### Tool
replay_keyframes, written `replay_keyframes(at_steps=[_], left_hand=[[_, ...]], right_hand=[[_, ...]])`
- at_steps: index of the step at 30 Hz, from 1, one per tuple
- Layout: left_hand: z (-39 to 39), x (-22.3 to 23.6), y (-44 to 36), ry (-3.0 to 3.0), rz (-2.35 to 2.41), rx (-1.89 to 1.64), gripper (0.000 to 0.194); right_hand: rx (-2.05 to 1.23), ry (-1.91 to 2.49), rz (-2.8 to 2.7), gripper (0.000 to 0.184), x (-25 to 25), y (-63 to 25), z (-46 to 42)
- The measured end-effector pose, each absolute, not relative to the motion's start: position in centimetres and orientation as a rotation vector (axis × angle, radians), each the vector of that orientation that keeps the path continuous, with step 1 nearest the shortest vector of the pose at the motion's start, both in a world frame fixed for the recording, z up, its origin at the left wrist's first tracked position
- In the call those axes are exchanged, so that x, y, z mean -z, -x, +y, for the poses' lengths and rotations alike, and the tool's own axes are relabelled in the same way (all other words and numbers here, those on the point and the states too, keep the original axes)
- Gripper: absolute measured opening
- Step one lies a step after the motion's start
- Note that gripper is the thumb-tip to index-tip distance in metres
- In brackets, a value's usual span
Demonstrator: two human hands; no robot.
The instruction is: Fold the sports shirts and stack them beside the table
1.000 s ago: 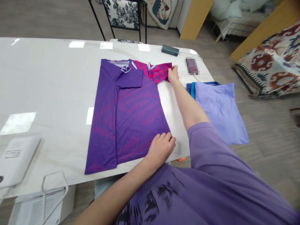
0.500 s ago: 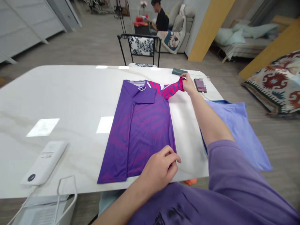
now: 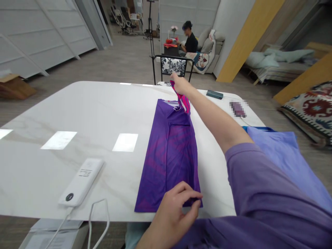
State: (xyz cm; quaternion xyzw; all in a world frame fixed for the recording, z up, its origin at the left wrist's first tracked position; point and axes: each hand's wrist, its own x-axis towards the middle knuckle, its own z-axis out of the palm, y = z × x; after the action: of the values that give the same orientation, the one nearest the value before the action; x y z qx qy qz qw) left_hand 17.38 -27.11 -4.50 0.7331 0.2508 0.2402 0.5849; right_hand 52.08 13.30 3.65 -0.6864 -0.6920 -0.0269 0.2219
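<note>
A purple long-sleeved shirt with pink patterning lies lengthwise on the white table, one side folded over it. At its far end my right hand is closed on the pink-and-purple striped sleeve, lifted off the tabletop. My left hand is at the near hem, its thumb and fingers pinched together at the lower right corner of the shirt. Part of the hem is hidden behind that hand.
On the white marbled table lie a white corded device, a dark green case and a phone. Lavender cloth hangs over the right edge. Beyond stand a chair and a seated person.
My right hand has swung the striped sleeve leftward and up over the shirt. The shirt's right side has come inward, so it looks narrower. My left hand has closed at the hem.
</note>
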Motion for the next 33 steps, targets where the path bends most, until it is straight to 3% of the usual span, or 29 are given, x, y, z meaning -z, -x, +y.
replay_keyframes(at_steps=[8,14,16,23,33], left_hand=[[-26.0,8.1,-12.1,-1.704,0.793,-0.282,0.032],[-25.1,7.9,-11.4,-1.998,0.824,-0.319,0.018],[-24.2,8.3,-11.5,-2.19,0.822,-0.435,0.026],[-20.8,11.9,-8.9,-2.666,0.996,-0.542,0.074],[-23.5,12.6,-3.9,-2.889,0.854,-0.382,0.092]], right_hand=[[-0.364,2.146,-2.207,0.071,3.7,-36.2,16.0],[-0.214,2.176,-2.087,0.056,4.5,-41.0,14.6],[-0.201,2.165,-2.064,0.053,4.4,-43.9,12.3],[-0.146,1.982,-2.24,0.077,8.5,-48.2,-6.2],[-0.255,1.733,-2.302,0.092,9.8,-42.7,-32.7]])
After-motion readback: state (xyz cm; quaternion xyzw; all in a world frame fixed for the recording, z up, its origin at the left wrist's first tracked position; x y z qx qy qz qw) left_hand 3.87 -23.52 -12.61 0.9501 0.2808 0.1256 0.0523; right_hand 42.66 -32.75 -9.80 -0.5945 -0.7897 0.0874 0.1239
